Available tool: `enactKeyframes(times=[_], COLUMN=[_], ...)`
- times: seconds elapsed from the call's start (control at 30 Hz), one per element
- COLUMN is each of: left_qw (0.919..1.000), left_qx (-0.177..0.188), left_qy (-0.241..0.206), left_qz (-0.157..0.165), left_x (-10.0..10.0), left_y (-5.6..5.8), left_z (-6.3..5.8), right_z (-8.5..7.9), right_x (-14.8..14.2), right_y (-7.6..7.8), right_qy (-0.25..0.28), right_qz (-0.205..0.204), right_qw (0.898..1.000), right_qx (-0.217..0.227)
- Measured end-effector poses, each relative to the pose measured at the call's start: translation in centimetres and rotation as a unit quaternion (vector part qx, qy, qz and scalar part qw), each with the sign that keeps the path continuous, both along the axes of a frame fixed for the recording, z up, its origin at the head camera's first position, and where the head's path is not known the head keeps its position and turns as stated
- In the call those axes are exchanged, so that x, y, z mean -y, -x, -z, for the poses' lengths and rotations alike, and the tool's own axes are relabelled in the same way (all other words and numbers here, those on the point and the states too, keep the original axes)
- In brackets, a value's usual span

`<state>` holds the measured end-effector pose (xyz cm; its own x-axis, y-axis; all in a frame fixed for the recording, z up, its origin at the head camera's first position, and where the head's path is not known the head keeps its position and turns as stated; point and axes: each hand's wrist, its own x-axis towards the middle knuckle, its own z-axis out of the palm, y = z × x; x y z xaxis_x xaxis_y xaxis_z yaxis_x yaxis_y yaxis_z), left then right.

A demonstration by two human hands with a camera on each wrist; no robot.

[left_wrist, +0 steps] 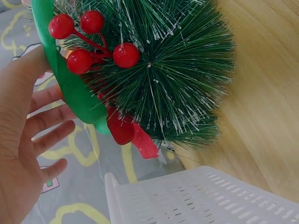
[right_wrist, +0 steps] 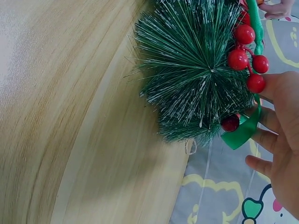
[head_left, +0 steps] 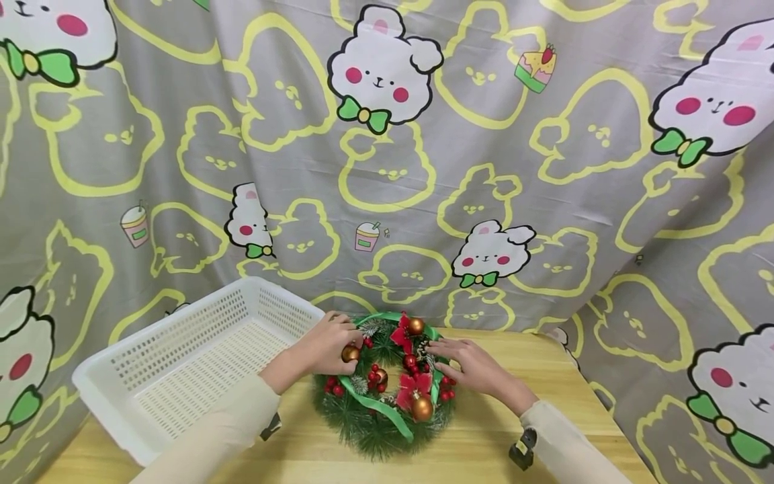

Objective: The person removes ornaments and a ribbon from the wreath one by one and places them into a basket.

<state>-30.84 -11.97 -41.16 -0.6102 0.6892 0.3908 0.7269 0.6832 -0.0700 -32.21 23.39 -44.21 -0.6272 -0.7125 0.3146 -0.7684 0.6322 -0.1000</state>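
Note:
A green Christmas wreath (head_left: 375, 437) lies on the table, dressed with red flowers (head_left: 414, 390), gold balls (head_left: 421, 407), red berries (left_wrist: 125, 55) and a green ribbon (head_left: 381, 405). At its left side is my left hand (head_left: 332, 343), fingers loosely bent over the wreath near a gold ball. The left wrist view shows those fingers spread beside the ribbon, with part of the thumb hidden behind it. My right hand (head_left: 471, 364) reaches over the wreath's right side, its fingers fairly straight. In the right wrist view its fingertips lie partly behind the ribbon, close to red berries (right_wrist: 244, 34).
Left of the wreath stands a white perforated plastic basket (head_left: 115, 376), partly behind the left forearm. The wooden table (head_left: 508, 444) extends to the right. A grey curtain (head_left: 423, 154) with cartoon rabbits hangs behind the table and along its sides.

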Motion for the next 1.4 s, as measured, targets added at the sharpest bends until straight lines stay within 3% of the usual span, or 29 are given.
enactKeyframes(times=[0.37,0.63,0.97,1.4], left_qw=[0.9985,0.9973,0.9976,0.9973], left_qx=[-0.046,-0.056,-0.043,0.004], left_qy=[-0.025,-0.043,-0.054,-0.07], left_qz=[0.017,0.019,0.008,-0.022], left_x=[-0.3,-0.8,-0.4,1.5], left_y=[0.5,0.9,1.0,1.0], left_z=[0.6,0.6,0.1,-1.3], right_z=[0.0,-0.1,-0.1,-0.1], right_x=[-0.1,-0.1,0.1,0.1], right_y=[-0.1,-0.1,0.0,0.3], right_qy=[-0.006,-0.012,-0.013,-0.016], right_qz=[0.004,0.002,-0.003,-0.002], right_qw=[1.0,1.0,1.0,1.0], right_qx=[0.0,0.004,-0.001,0.002])
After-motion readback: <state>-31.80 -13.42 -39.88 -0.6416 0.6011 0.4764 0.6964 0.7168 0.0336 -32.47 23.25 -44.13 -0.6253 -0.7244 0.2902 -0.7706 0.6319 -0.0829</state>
